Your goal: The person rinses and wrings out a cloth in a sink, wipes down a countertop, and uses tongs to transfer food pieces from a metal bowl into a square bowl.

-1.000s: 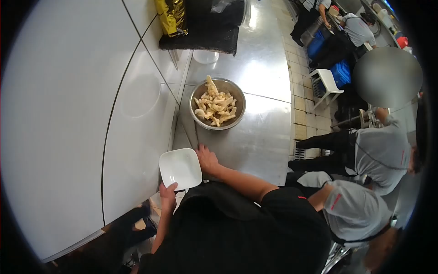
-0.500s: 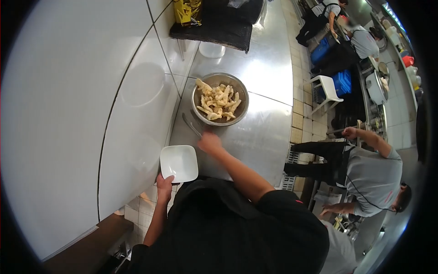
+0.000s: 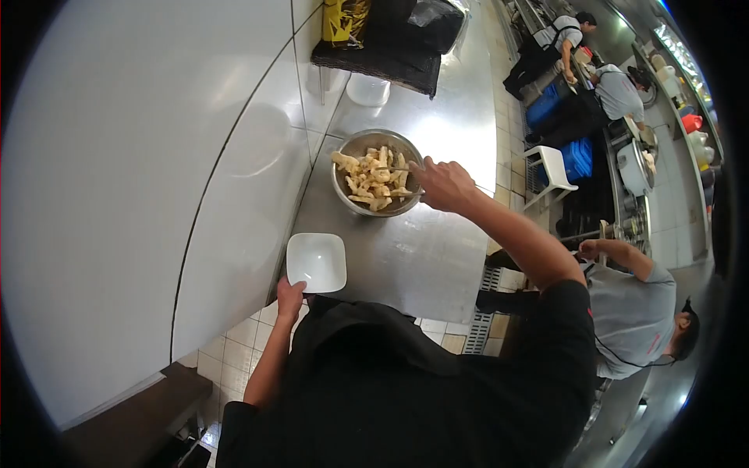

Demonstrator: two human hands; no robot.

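Over metal tabletop (image 3: 417,261) beside white wall (image 3: 101,203), holds tongs (image 3: 413,194) in right hand (image 3: 445,186), reaching into food (image 3: 374,183) in bowl (image 3: 398,141) resting there; grips dish (image 3: 318,256) by near edge with left hand (image 3: 291,296). Shows dish unfilled, food remaining in bowl. Unlike earlier frame, has tongs inside bowl instead of beside it.

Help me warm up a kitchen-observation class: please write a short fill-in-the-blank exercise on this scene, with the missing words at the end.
1. The square bowl is held by the person's ____ hand.
2. Of the metal bowl and the square bowl, the tongs in the right hand reach into the ____ one.
3. The colour of the square bowl is ____.
4. The stool on the floor is coloured ____.

Missing words: left; metal; white; white.
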